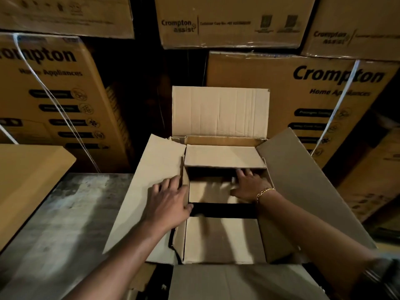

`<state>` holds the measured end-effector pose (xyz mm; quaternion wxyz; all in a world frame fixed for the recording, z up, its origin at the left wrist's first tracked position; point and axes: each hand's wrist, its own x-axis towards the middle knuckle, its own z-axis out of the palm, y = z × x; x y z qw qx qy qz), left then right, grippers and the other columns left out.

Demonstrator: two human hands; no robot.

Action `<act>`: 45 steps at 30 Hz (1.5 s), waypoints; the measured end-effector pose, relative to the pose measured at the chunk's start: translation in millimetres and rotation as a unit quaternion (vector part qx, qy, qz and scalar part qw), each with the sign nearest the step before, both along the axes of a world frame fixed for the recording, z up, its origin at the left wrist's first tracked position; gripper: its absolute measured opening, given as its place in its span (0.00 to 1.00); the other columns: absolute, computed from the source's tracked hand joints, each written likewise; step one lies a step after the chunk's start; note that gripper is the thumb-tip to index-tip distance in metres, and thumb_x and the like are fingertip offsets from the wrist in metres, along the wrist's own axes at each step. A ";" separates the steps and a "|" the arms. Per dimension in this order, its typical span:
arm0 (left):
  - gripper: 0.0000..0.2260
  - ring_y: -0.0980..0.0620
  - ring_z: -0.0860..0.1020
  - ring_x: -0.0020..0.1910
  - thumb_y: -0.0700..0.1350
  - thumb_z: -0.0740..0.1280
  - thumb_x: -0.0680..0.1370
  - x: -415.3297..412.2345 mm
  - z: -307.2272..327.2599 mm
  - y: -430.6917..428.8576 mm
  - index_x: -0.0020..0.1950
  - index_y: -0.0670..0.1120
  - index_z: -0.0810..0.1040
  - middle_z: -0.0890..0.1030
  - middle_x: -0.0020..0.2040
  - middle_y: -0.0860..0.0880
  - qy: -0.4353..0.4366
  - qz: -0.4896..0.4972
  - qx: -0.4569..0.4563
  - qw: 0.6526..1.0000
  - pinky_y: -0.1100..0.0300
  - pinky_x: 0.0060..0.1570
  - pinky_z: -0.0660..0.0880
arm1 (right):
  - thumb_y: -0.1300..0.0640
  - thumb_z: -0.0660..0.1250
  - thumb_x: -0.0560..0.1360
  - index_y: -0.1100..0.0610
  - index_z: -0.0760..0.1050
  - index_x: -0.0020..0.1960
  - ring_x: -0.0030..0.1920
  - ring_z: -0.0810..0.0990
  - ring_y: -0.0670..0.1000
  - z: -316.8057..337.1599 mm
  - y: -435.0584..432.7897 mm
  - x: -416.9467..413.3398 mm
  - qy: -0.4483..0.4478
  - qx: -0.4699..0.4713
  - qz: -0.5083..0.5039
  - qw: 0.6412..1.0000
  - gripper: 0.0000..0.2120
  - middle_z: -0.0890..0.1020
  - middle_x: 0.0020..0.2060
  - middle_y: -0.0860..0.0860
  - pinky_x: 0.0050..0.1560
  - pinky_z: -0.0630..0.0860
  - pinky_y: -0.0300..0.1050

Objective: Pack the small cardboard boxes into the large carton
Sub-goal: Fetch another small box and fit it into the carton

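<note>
1. Far left: a tan cardboard sheet (28, 180) lies over the edge of the grey worktop (65, 213).
2. Behind it, printed cartons (54, 94) are stacked along the back wall. White straps run across two of them.
3. Centre: the large carton (220, 111) stands just beside the worktop with all four flaps folded outward. What it rests on cannot be told.
4. The left hand (171, 200) lies flat on the carton's left flap at the rim. Its fingers are spread and straight, the thumb reaches over the edge, and it grips nothing.
5. Three small cardboard boxes sit inside the carton in a row from near to far: the near box (223, 239), the middle box (207, 191) and the far box (225, 155). Dark gaps separate them.
6. The right hand (249, 187) is inside the carton with its fingers extended. The palm rests on the right end of the middle box and the fingertips touch the front edge of the far box. It pinches nothing.
7. A gold bracelet (265, 191) sits on the right wrist.
</note>
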<state>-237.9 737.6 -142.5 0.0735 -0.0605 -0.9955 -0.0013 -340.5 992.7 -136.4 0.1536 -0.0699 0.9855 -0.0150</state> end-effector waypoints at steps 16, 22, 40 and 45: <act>0.41 0.43 0.48 0.81 0.63 0.66 0.75 -196.7 20.2 22.0 0.82 0.52 0.51 0.42 0.83 0.48 -0.005 -0.018 0.017 1.000 0.40 0.75 0.53 | 0.39 0.66 0.73 0.48 0.45 0.81 0.80 0.49 0.57 33.5 21.6 -120.0 0.136 -0.027 0.021 0.990 0.45 0.44 0.81 0.49 0.74 0.56 0.63; 0.43 0.41 0.52 0.80 0.72 0.59 0.74 -237.1 -3.9 4.4 0.82 0.55 0.46 0.40 0.83 0.48 -0.056 0.009 0.029 0.998 0.39 0.74 0.55 | 0.39 0.62 0.76 0.49 0.47 0.81 0.80 0.48 0.57 15.8 21.0 -149.9 0.092 -0.030 0.015 0.995 0.41 0.48 0.81 0.48 0.75 0.54 0.64; 0.42 0.40 0.51 0.80 0.70 0.60 0.75 -196.1 -4.7 15.5 0.82 0.51 0.50 0.46 0.83 0.42 0.013 -0.025 -0.029 0.999 0.40 0.76 0.53 | 0.37 0.64 0.75 0.62 0.83 0.49 0.41 0.83 0.55 -32.7 -17.2 -12.2 -0.226 -0.189 -0.040 0.955 0.27 0.87 0.45 0.57 0.37 0.74 0.44; 0.43 0.38 0.46 0.81 0.72 0.54 0.75 -130.4 -1.8 47.4 0.82 0.50 0.46 0.46 0.82 0.39 -0.100 -0.027 -0.017 0.994 0.40 0.77 0.44 | 0.53 0.70 0.77 0.54 0.74 0.49 0.36 0.76 0.51 -21.7 -25.5 31.2 -0.270 -0.428 -0.097 0.857 0.07 0.77 0.40 0.53 0.32 0.71 0.40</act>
